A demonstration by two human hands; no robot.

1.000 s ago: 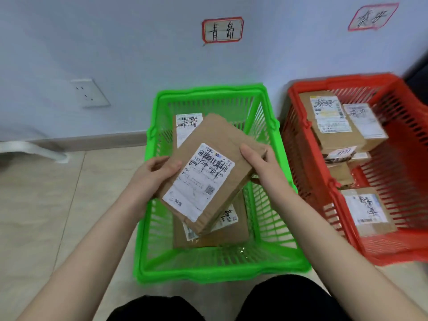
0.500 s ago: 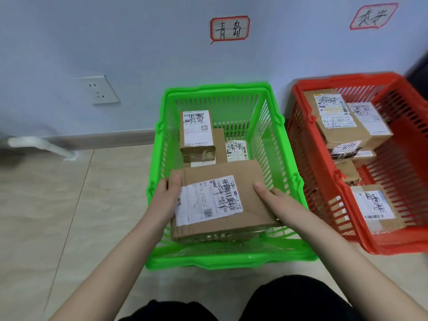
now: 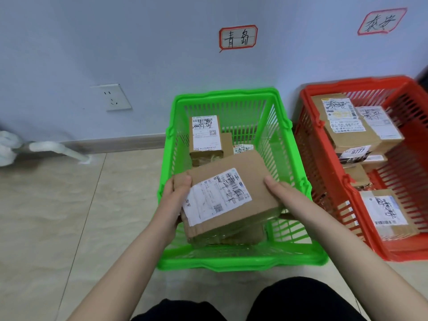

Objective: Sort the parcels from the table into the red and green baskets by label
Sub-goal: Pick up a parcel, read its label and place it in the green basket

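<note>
A flat brown cardboard parcel (image 3: 245,181) with a white handwritten shipping label lies tilted inside the green basket (image 3: 240,260), on top of other parcels at its near end. My left hand (image 3: 174,198) grips its left edge, thumb on top. My right hand (image 3: 281,192) holds its right edge, thumb on top of the parcel and fingers hidden beneath. At the far end of the green basket, an upright labelled parcel (image 3: 205,135) stands. The red basket (image 3: 328,181) to the right holds several labelled parcels.
Both baskets stand on a tiled floor against a pale blue wall. A handwritten sign (image 3: 238,37) hangs above the green basket, another sign (image 3: 382,20) above the red one. A wall socket (image 3: 112,97) and a white pipe (image 3: 58,149) are at left. My dark-clothed knees are below.
The parcel went from raised above the green basket down into its near end. Both hands stayed on its edges, and it now sits slightly more tilted.
</note>
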